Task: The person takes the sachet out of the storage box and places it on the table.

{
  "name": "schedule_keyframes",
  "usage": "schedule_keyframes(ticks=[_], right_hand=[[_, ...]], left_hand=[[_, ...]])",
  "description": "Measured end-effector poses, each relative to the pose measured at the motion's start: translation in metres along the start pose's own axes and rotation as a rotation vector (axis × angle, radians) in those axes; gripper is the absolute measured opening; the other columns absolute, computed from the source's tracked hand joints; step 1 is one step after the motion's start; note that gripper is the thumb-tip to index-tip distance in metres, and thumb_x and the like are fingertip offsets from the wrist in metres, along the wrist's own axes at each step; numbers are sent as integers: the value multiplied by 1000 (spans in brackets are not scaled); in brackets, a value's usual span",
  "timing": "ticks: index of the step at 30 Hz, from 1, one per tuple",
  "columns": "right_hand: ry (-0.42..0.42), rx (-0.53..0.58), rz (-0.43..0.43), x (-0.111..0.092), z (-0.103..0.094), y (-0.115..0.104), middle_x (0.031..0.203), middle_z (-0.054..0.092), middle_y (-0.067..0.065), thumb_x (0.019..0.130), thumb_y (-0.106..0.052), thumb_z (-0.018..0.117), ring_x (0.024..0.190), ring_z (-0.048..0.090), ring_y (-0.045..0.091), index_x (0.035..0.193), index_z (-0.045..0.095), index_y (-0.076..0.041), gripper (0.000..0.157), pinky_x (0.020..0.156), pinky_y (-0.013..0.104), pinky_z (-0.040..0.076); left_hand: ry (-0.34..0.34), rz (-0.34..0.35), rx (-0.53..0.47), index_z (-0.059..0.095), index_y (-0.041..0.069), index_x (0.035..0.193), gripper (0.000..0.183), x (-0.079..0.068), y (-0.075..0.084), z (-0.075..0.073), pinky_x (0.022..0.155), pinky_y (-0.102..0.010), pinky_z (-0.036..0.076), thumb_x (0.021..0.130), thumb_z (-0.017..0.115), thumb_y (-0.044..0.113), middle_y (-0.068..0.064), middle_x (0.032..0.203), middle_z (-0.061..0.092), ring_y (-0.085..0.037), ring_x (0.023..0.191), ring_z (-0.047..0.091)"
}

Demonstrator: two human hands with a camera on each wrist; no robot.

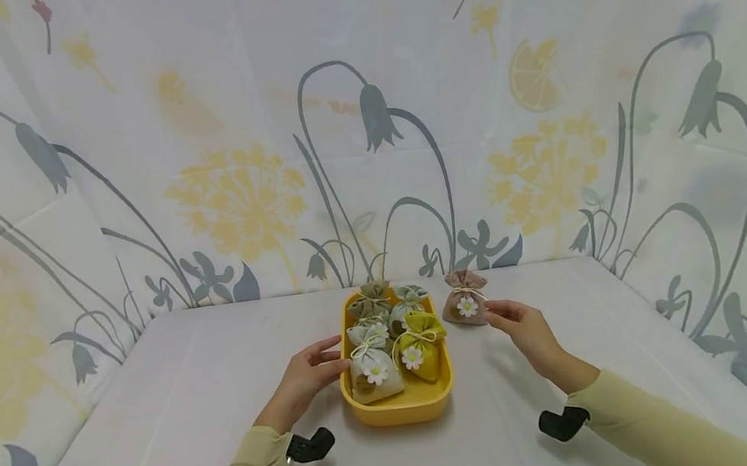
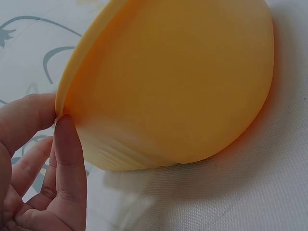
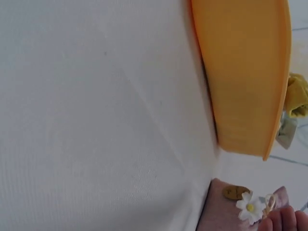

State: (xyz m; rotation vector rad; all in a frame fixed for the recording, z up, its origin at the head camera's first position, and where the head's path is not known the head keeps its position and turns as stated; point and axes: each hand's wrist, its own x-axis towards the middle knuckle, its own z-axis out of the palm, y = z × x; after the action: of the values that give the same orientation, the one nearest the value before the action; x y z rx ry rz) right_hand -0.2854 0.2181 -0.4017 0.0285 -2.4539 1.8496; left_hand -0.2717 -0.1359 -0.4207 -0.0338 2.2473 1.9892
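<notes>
My left hand [image 1: 303, 379] pinches the left rim of a yellow plastic tray [image 1: 404, 414]. In the left wrist view, the thumb and a finger meet on that rim, with the tray wall [image 2: 183, 86] filling much of the picture. Right of the tray's far end, a dusty pink drawstring pouch [image 1: 454, 316] with a white flower stands on the table. The fingertips of my right hand [image 1: 526, 335] pinch its right side near the cord. Only a few curled fingers [image 3: 288, 221] show beside the pouch's bow in the right wrist view.
Inside the tray sit several flowered pouches, including a yellow one [image 1: 433, 361], a pale one [image 1: 384, 385] and an olive-brown one [image 1: 369, 306]. White cloth [image 1: 194, 422] covers the table. A flower-printed curtain [image 1: 405, 206] hangs behind it.
</notes>
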Motion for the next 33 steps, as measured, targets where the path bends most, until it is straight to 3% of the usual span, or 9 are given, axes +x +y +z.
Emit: schedule_keyframes(ticks=[6, 15, 22, 33], right_hand=[[-41, 42, 10, -10, 10, -10, 128, 51, 20, 92, -17, 60, 106, 54, 21, 127, 51, 7, 43, 100, 43, 39], [-99, 83, -22, -17, 22, -19, 115, 59, 16, 89, -17, 64, 97, 56, 12, 126, 53, 7, 45, 93, 30, 46], [-171, 95, -55, -17, 31, -22, 118, 57, 23, 89, -12, 64, 103, 58, 20, 125, 51, 8, 44, 95, 35, 45], [-194, 51, -52, -8, 45, -26, 117, 60, 16, 89, -13, 64, 107, 57, 25, 125, 55, 4, 41, 94, 38, 45]], left_hand=[[-4, -13, 1, 52, 5, 131, 60, -1, -1, 0, 87, -38, 50, 78, 76, 19, -15, 115, 56, -24, 99, 58], [-1, -12, -6, 54, 7, 130, 60, -1, -4, -2, 85, -37, 51, 77, 77, 21, -13, 115, 56, -23, 101, 57], [-5, -17, -5, 54, 7, 130, 59, -2, -2, -1, 85, -37, 51, 77, 77, 20, -14, 115, 56, -24, 101, 57], [-4, -7, -10, 53, 5, 130, 57, -3, 2, 1, 86, -38, 51, 79, 75, 16, -15, 115, 55, -23, 99, 57]])
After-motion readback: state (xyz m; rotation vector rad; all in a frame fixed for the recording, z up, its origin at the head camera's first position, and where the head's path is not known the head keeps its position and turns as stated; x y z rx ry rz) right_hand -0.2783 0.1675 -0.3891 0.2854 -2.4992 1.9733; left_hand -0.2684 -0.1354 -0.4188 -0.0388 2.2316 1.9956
